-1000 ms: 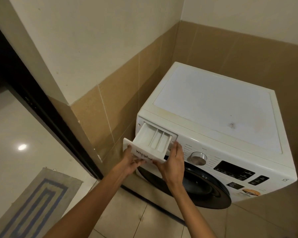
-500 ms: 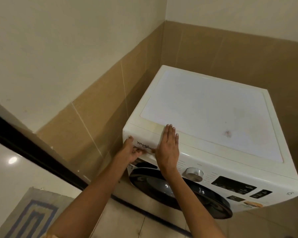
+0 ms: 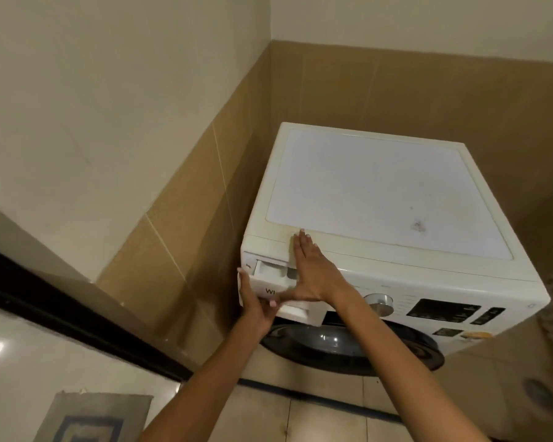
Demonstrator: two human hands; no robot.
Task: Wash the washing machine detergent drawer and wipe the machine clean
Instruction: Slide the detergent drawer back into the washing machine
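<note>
Since half a second before, the detergent drawer (image 3: 268,283) had come out a little from its slot, where before it sat flush with the front of the washing machine (image 3: 380,193). Its white compartments showed just beside the right hand (image 3: 310,272), on that hand's thumb side. The left hand (image 3: 256,306) gripped the drawer's front panel at its left end, with the thumb along the panel's edge and the fingers curled under it. The right hand was open and flat, its fingers straight and together, lying on the front edge of the machine's top. Its thumb was spread wide and reached down across the drawer front toward the left hand's fingertips. To the right of the right wrist stood the silver knob (image 3: 379,304), and further right the dark display panel (image 3: 442,309). Below both forearms was the round dark door (image 3: 348,349). Well beyond the right fingertips, a small brown stain (image 3: 418,225) marked the top. Near the left elbow, a rug (image 3: 93,419) lay on the floor.
</note>
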